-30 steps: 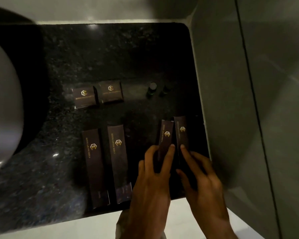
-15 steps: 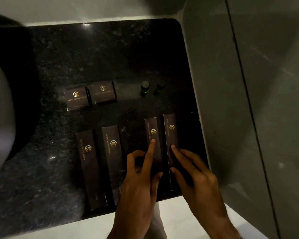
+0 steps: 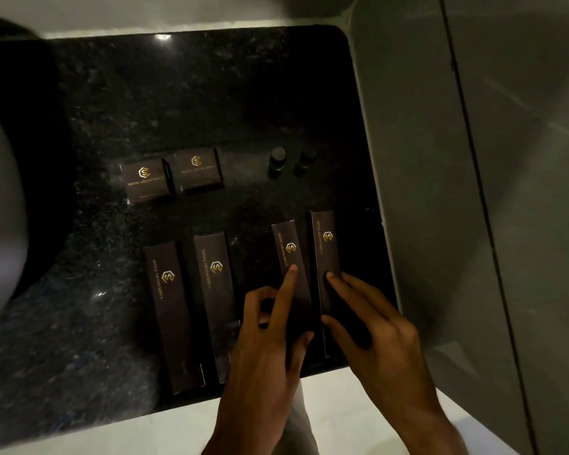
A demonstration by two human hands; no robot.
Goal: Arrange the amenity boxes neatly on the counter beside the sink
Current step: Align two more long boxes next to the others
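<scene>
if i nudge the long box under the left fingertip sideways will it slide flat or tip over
Probably slides flat: the long box lies on its broad face on the counter, so tipping seems unlikely. The polished stone looks slick, so it may skate easily. Pushed near one end, as the left hand touches it, the long narrow box would likely pivot rather than travel straight.
</scene>
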